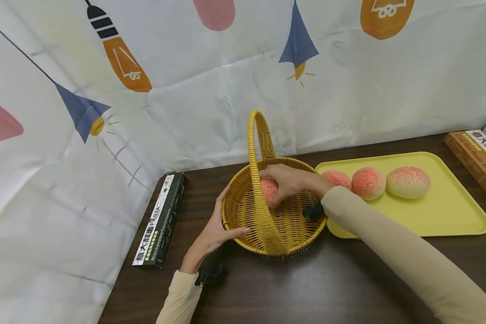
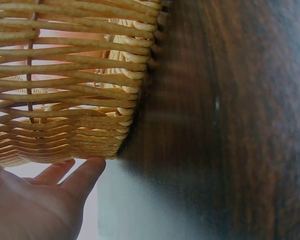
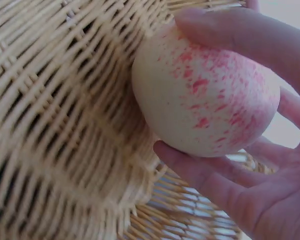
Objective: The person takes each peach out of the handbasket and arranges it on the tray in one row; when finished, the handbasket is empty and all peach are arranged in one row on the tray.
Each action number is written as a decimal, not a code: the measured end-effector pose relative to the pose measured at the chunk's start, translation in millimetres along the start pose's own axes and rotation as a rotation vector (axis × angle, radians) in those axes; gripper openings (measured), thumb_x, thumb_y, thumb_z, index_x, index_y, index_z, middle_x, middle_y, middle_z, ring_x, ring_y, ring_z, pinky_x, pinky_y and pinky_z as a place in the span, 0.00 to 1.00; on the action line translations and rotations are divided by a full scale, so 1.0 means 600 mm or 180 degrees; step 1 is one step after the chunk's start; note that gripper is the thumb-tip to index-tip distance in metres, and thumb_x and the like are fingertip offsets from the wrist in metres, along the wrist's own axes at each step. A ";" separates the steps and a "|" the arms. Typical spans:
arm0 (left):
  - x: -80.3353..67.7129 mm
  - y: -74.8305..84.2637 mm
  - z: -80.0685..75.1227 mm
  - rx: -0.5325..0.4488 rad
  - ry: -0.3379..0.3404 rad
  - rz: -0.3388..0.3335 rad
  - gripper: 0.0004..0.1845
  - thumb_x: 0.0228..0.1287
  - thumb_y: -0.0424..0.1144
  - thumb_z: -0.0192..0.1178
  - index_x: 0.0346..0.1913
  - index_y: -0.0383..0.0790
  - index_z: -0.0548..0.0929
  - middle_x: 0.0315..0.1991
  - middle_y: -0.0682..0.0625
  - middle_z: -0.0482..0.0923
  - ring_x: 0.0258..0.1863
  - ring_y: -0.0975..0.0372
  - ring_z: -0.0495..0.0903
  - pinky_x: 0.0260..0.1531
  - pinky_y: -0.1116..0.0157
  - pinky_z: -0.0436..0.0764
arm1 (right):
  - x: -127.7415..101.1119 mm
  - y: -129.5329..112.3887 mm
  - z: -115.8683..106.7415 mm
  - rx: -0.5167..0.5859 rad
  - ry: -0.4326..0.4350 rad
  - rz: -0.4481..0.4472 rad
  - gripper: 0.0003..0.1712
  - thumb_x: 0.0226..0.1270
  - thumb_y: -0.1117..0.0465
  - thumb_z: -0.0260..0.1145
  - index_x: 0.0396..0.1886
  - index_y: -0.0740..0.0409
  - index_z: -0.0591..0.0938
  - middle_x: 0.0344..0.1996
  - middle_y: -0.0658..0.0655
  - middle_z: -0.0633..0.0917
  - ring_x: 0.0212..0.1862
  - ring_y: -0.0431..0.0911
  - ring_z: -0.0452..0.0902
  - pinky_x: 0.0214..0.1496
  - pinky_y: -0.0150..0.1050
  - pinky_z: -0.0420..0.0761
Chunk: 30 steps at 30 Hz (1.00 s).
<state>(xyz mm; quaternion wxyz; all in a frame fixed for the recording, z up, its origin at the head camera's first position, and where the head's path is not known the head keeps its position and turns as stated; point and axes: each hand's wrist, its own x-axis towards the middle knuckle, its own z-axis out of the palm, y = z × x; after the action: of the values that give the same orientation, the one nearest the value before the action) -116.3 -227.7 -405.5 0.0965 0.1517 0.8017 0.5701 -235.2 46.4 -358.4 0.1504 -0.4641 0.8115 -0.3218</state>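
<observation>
A yellow wicker basket (image 1: 243, 211) with a tall handle (image 1: 258, 148) stands on the dark wooden table. My right hand (image 1: 285, 180) reaches inside it and grips a pink-speckled peach (image 1: 268, 189), seen close in the right wrist view as a cream and pink ball (image 3: 205, 95) between thumb and fingers (image 3: 240, 35) against the basket's weave (image 3: 65, 125). My left hand (image 1: 214, 227) rests against the basket's outer left wall with straight fingers; its fingers (image 2: 82, 175) touch the basket's side (image 2: 75, 90) in the left wrist view.
A yellow tray (image 1: 449, 211) to the right of the basket holds three more peaches (image 1: 368, 182). A black pasta box (image 1: 162, 218) lies to the left, a brown box (image 1: 475, 162) at the far right. A printed cloth (image 1: 186, 67) hangs behind.
</observation>
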 end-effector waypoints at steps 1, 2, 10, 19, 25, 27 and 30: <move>0.001 0.001 0.000 0.0000 0.0001 -0.0007 0.66 0.57 0.49 0.80 0.85 0.55 0.40 0.82 0.44 0.46 0.77 0.46 0.57 0.70 0.44 0.65 | -0.004 0.001 -0.003 0.0009 0.0085 -0.0004 0.36 0.52 0.58 0.85 0.62 0.56 0.83 0.55 0.53 0.84 0.57 0.50 0.78 0.59 0.50 0.79; 0.002 0.002 0.001 -0.0008 -0.0004 -0.0019 0.66 0.57 0.48 0.80 0.85 0.55 0.40 0.82 0.44 0.46 0.77 0.46 0.57 0.70 0.44 0.65 | -0.010 0.001 -0.008 0.0044 0.0160 0.0016 0.36 0.53 0.57 0.85 0.62 0.56 0.83 0.54 0.54 0.84 0.55 0.50 0.78 0.56 0.49 0.80; 0.003 0.000 0.000 -0.0058 -0.0032 -0.0138 0.65 0.58 0.46 0.80 0.85 0.56 0.39 0.81 0.42 0.48 0.75 0.46 0.60 0.68 0.45 0.68 | -0.091 -0.018 -0.072 0.0942 0.0653 0.0218 0.37 0.56 0.61 0.84 0.66 0.52 0.81 0.63 0.57 0.78 0.55 0.54 0.80 0.52 0.50 0.84; -0.004 -0.001 -0.005 -0.0019 -0.0001 -0.0137 0.66 0.58 0.45 0.79 0.85 0.56 0.39 0.81 0.40 0.47 0.75 0.43 0.60 0.66 0.45 0.71 | -0.260 -0.042 -0.151 0.1158 0.1769 0.0574 0.42 0.57 0.73 0.80 0.71 0.52 0.77 0.64 0.54 0.78 0.53 0.47 0.84 0.47 0.38 0.87; -0.004 -0.003 -0.002 -0.0080 -0.0045 -0.0111 0.66 0.58 0.46 0.80 0.85 0.56 0.39 0.81 0.39 0.49 0.75 0.43 0.61 0.64 0.46 0.73 | -0.386 -0.010 -0.177 0.0831 0.2501 0.1161 0.46 0.58 0.75 0.78 0.75 0.45 0.75 0.64 0.44 0.77 0.52 0.35 0.80 0.43 0.24 0.81; -0.003 -0.004 0.000 -0.0097 -0.0093 -0.0101 0.65 0.59 0.46 0.79 0.85 0.56 0.38 0.80 0.39 0.49 0.74 0.43 0.61 0.64 0.48 0.73 | -0.429 0.019 -0.178 0.0624 0.2693 0.1280 0.48 0.58 0.78 0.76 0.75 0.44 0.75 0.61 0.39 0.75 0.50 0.32 0.77 0.40 0.20 0.79; -0.002 -0.005 0.002 -0.0109 -0.0126 -0.0105 0.65 0.59 0.46 0.79 0.85 0.56 0.38 0.80 0.39 0.49 0.74 0.43 0.61 0.64 0.49 0.74 | -0.486 0.072 -0.172 0.0235 0.2864 0.1507 0.50 0.60 0.80 0.73 0.77 0.40 0.72 0.56 0.31 0.72 0.48 0.26 0.71 0.40 0.16 0.74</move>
<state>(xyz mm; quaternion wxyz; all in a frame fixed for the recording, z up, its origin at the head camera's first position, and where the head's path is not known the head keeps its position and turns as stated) -115.0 -228.2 -408.5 0.1243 0.1480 0.7922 0.5789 -166.5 349.3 -325.8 -0.1289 -0.0773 0.8669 -0.4753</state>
